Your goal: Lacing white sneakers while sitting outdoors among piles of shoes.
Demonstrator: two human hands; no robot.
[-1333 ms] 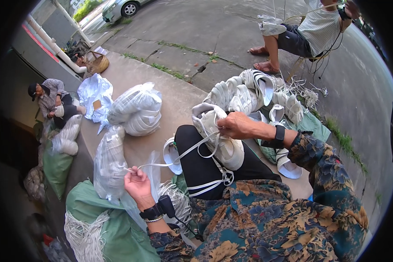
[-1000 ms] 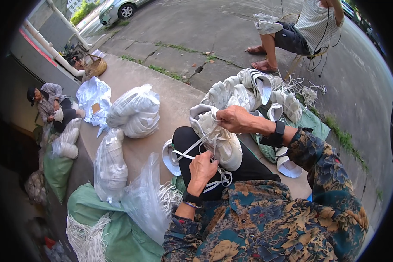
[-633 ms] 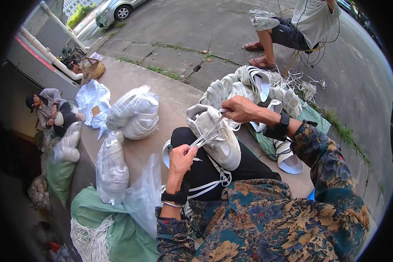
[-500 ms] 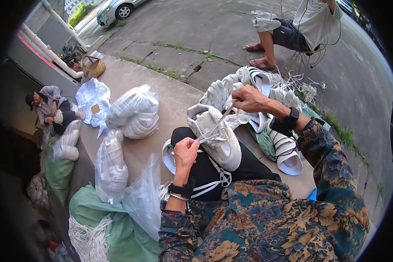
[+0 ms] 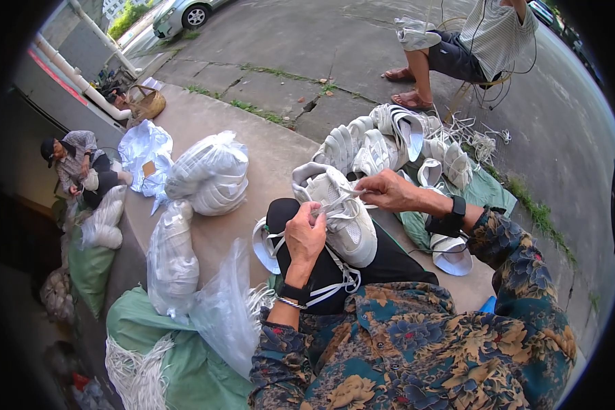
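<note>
A white sneaker (image 5: 354, 238) rests on my black-trousered lap, toe toward me, with a white shoelace (image 5: 335, 203) running across its upper part. My left hand (image 5: 305, 236) is at the sneaker's left side, thumb and fingers pinched on the lace. On the other side my right hand (image 5: 391, 191) pinches the lace close above the eyelets. Loose lace ends (image 5: 338, 273) hang over my lap to the left of the toe. The exact finger contact on the lace is small and partly hidden.
White shoe parts (image 5: 372, 152) lie piled ahead on green sacking (image 5: 485, 188). Stuffed clear bags (image 5: 208, 174) stand at left, beyond a green sack (image 5: 198, 369) with a lace bundle (image 5: 140, 372). One person (image 5: 82, 164) sits far left, another (image 5: 458, 55) at upper right.
My right hand has come down and inward, from pulling the lace taut above the sneaker to close beside it. My left hand has moved slightly up and right, toward the eyelets.
</note>
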